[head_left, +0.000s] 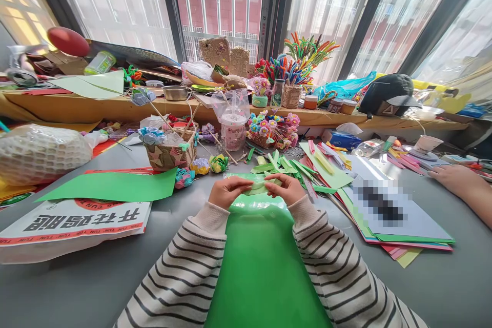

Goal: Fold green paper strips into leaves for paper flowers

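- The left hand (227, 190) and the right hand (285, 188) meet over the far edge of a glossy green board (261, 266) that runs back toward the person between two striped sleeves.
- Between the two hands lies a pale green paper strip (258, 187) — the fingers (241, 184) of the left hand pinch one end, and those of the right pinch the other end, thumb on top.
- The fingertips of both hands nearly touch above the strip; the strip rests just at the board's far rim.
- Just beyond the fingers lies a loose heap of cut green strips (277, 164).
- Further past the left fingers stands a small woven basket (171, 152) with paper flowers on sticks — beside it a plastic cup (233, 123).
- To the left of the left hand a flat green sheet (115, 186) lies on a printed bag (73, 225).
- To the right of the right hand sits a stack of coloured paper (392, 225).
- Well beyond that stack, another person's hand (453, 177) rests flat on the grey table (96, 282).
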